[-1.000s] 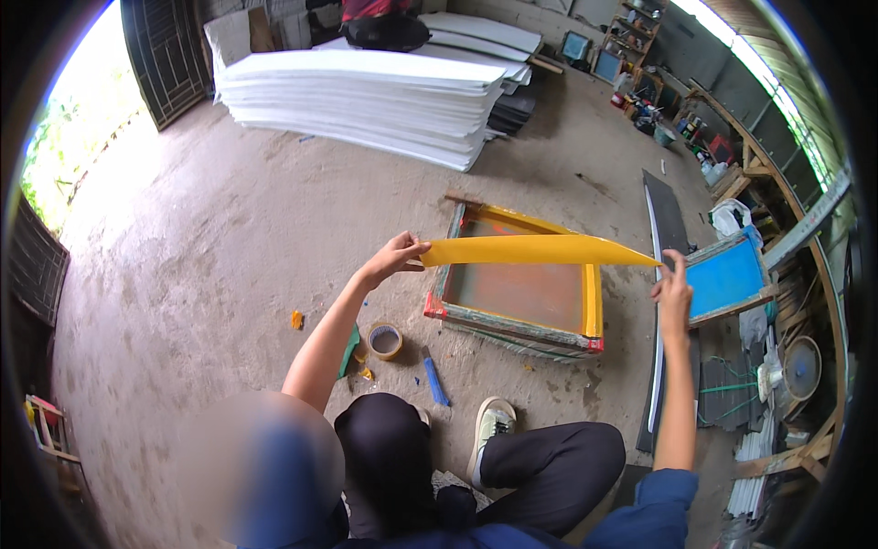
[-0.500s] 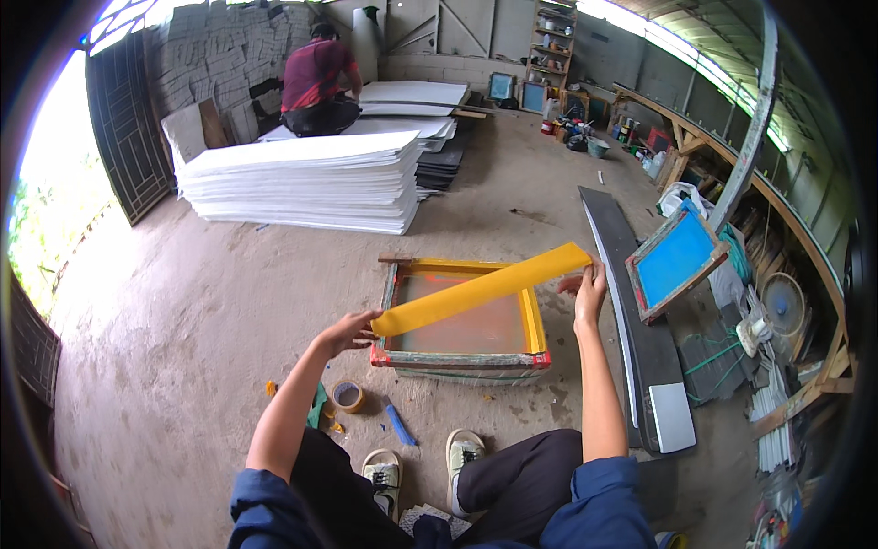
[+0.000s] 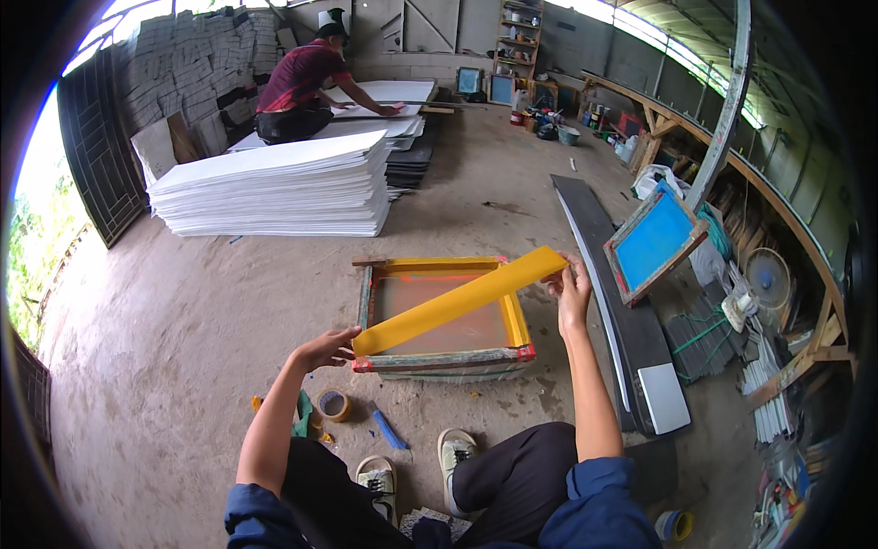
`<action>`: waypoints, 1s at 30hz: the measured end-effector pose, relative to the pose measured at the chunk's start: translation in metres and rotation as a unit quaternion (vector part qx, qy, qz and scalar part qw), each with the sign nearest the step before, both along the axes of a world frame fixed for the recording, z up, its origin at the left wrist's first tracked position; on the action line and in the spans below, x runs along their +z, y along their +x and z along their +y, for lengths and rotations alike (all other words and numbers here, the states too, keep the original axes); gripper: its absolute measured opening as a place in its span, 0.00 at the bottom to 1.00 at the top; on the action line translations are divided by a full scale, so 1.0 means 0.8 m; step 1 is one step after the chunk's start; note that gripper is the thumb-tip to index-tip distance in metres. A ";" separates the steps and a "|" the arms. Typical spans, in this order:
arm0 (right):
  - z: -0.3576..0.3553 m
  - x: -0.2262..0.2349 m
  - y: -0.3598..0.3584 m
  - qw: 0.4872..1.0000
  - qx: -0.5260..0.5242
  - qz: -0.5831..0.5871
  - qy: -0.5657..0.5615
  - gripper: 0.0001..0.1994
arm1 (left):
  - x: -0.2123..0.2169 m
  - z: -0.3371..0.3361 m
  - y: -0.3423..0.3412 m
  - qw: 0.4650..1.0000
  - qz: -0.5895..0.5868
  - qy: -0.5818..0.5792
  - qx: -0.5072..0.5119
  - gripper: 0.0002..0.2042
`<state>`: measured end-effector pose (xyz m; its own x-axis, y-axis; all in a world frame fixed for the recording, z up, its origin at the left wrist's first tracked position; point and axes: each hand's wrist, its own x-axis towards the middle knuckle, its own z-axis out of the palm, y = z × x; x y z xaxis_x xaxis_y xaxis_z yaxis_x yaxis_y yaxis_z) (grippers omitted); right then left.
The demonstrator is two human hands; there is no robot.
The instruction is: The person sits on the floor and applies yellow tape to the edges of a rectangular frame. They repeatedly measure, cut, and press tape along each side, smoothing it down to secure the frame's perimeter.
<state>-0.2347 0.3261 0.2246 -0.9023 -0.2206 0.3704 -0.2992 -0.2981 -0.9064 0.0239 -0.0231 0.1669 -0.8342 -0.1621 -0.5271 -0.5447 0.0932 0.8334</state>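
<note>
Left hand [image 3: 327,349] and right hand [image 3: 573,295] pinch ends of long flat yellow tape strip [image 3: 457,304], slanting up-right mid-picture over brown oblong wood-edged screen [image 3: 448,359], maybe not touching.

Yellow strip [image 3: 457,302]: even golden yellow. Near screen frame [image 3: 444,360]: weathered grey-green rail, red corners, yellow bands along far and right sides. Its mesh [image 3: 471,328]: cloudy brownish pink (reddish-orange streaks toward far edge). Tape roll [image 3: 338,418]: tan. Right screen panel [image 3: 653,242]: vivid blue. Left sheet stack [image 3: 274,190]: white. Far co-worker's shirt [image 3: 300,75]: maroon. Near sleeves [image 3: 594,485]: navy. Trousers [image 3: 526,457]: black. Floor [image 3: 229,311]: grey-brown, darker blotches.
</note>
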 end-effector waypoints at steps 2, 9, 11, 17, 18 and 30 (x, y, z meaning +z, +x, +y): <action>-0.003 -0.002 0.000 0.999 0.026 -0.010 -0.020 0.11 | -0.001 0.000 0.003 1.000 -0.015 -0.006 0.001 0.35; -0.009 0.001 0.003 0.996 0.077 -0.018 -0.052 0.12 | -0.003 -0.005 0.010 0.999 -0.032 -0.025 -0.004 0.36; -0.007 0.003 0.001 0.995 0.084 -0.011 -0.046 0.12 | -0.005 -0.005 0.011 0.999 -0.037 -0.024 -0.004 0.36; -0.002 0.009 0.010 0.994 0.103 -0.007 -0.034 0.14 | -0.012 -0.011 0.015 0.999 -0.043 -0.029 -0.004 0.36; 0.000 0.009 0.009 0.994 0.105 0.003 -0.025 0.14 | -0.011 -0.010 0.014 0.999 -0.042 -0.024 -0.006 0.36; 0.030 0.023 0.011 0.981 0.117 0.094 0.122 0.20 | -0.039 -0.041 0.023 0.991 0.089 0.020 0.097 0.20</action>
